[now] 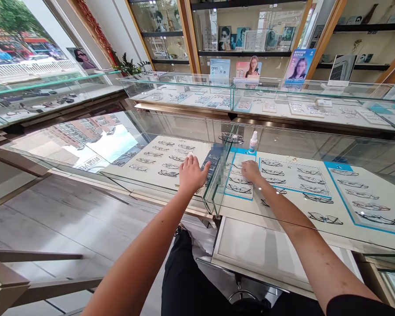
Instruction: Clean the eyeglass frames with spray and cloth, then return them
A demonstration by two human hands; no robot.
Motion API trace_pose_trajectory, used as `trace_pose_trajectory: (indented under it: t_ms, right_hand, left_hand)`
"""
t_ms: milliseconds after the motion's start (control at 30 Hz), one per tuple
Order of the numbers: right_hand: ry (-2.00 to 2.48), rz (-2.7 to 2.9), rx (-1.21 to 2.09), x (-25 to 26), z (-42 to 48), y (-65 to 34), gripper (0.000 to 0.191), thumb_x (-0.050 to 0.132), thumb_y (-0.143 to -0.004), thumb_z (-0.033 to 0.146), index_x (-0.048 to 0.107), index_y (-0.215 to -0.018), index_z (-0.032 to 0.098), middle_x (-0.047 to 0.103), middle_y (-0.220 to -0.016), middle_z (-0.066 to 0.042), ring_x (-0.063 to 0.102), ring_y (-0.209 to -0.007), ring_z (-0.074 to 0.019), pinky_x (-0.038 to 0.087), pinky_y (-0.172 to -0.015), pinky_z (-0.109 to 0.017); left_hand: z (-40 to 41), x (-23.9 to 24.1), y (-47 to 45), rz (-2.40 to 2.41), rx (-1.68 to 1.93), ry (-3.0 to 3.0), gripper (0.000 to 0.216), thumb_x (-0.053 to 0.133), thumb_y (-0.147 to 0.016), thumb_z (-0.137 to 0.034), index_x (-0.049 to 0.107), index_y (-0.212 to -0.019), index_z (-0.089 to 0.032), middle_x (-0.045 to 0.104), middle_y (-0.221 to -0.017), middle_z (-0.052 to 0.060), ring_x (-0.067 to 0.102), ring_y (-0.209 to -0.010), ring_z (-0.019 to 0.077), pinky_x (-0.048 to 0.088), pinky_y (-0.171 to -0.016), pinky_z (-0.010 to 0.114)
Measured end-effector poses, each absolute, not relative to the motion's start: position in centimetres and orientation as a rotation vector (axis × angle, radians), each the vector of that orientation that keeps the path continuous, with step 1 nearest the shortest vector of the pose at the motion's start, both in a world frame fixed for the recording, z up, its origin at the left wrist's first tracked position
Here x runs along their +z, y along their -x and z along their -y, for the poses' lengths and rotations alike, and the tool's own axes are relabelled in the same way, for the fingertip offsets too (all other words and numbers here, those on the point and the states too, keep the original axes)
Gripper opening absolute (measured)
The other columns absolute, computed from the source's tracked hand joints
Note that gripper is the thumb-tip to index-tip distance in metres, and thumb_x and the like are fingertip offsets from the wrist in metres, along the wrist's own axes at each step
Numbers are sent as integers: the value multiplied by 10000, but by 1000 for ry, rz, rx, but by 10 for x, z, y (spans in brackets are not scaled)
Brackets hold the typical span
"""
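Insp. notes, L to R.

Far L: glass counter by the window, frames inside, not in my reach.

L hand: flat on the glass top of the near case, fingers spread wide, palm down, holding nothing. It sits near the R edge of that pane, just above the white tray of specs lying under the glass. Hand is on the pane, not in the case.

Centre: seam where two panes meet at a corner. Blurred tag there, unreadable.

R hand: inside or under the R pane as far as I can tell; reflections make it hard to be sure. Fingers curled down onto the blue-edged tray, touching or just above a pair of glasses in the row. Whether it has one pinched, cannot tell. Hand looks narrow, not gripping visibly.

Spray bottle stands upright behind that tray, near the hand but apart.

Further R: more trays, specs in rows, well apart from both hands.

Handling judgement: glasses look thin wire or light plastic, so light, springy at the temples, lenses smear and scratch easily. Best taken by the bridge or both temple hinges, not the lenses. Neighbours lie close, so snag risk. Glass pane under L hand: stiff, slippery, don't lean hard.
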State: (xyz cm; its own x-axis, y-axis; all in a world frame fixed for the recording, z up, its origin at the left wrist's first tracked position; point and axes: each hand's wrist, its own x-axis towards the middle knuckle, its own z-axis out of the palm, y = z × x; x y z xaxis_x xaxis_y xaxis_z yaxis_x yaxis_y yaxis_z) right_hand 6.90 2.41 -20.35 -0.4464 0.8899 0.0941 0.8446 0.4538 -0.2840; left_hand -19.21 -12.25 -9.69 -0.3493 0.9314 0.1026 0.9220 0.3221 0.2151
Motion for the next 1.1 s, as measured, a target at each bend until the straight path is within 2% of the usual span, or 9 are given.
trace_pose_trajectory:
  t_ms: [200,267,367,500,600,733,833,933,1100]
  right_hand:
    - [1439,2521,386,-186,72,-42,490,413,-1116,351,731,-784,180,718,-847,-91,588,-826,-218,360,-736,-311]
    - [1412,2579,486,-181,113,-34,630,372,-1149,457,664,-656,192,597,-643,-21,501,-648,-163,299,-665,-294]
    - [1334,2670,628,-161,169,-39,636,415,-1141,512,638,-633,200,547,-590,17,440,-572,-130,266,-624,-283]
    - [973,3102,942,-100,225,-73,574,504,-1097,529,617,-627,219,581,-586,-21,496,-573,-173,276,-609,-309]
    - [767,3076,624,-44,230,-91,545,422,-1138,490,661,-704,262,639,-624,-41,541,-573,-196,289,-615,-345]
    - [1036,2811,137,6,158,-63,460,404,-1153,425,741,-889,257,722,-788,-79,608,-676,-218,358,-650,-353]
    - [1311,2765,-273,14,72,-21,368,479,-1101,230,795,-924,165,753,-955,-167,659,-1000,-290,446,-812,-366]
    - [1409,2751,-352,6,-1,11,216,608,-965,75,822,-979,94,767,-1154,-239,592,-1232,-378,457,-999,-444]
    - [1548,2783,-295,-23,-70,31,220,657,-875,-8,840,-954,87,798,-1097,-252,612,-1262,-402,459,-1078,-502]
  left_hand:
    - [120,-100,192,-2541,382,-1781,939,219,-1073,-712,393,-1700,-35,330,-1796,198,265,-1694,355,244,-1367,539]
    - [120,-99,192,-2538,383,-1779,942,207,-1075,-709,391,-1700,-28,330,-1796,197,266,-1693,355,242,-1367,541]
    - [121,-99,192,-2533,387,-1784,938,196,-1078,-701,397,-1696,-25,333,-1794,201,271,-1690,353,237,-1366,536]
    - [122,-98,191,-2528,426,-1791,914,208,-1082,-692,421,-1684,-39,343,-1787,216,285,-1684,360,245,-1358,546]
    - [122,-99,190,-2522,429,-1792,911,205,-1080,-692,417,-1690,-49,329,-1792,222,272,-1689,363,232,-1362,539]
    - [122,-99,190,-2516,442,-1788,926,219,-1078,-690,392,-1698,-25,308,-1798,234,254,-1695,370,219,-1366,537]
    - [124,-99,189,-2503,453,-1787,919,219,-1078,-689,404,-1695,-33,318,-1794,232,260,-1693,369,216,-1368,536]
    - [125,-98,189,-2498,472,-1796,911,217,-1080,-685,416,-1691,-40,328,-1790,235,265,-1692,368,219,-1368,532]
    - [127,-97,189,-2479,466,-1790,915,218,-1078,-683,411,-1692,-32,315,-1794,239,256,-1692,385,234,-1361,558]
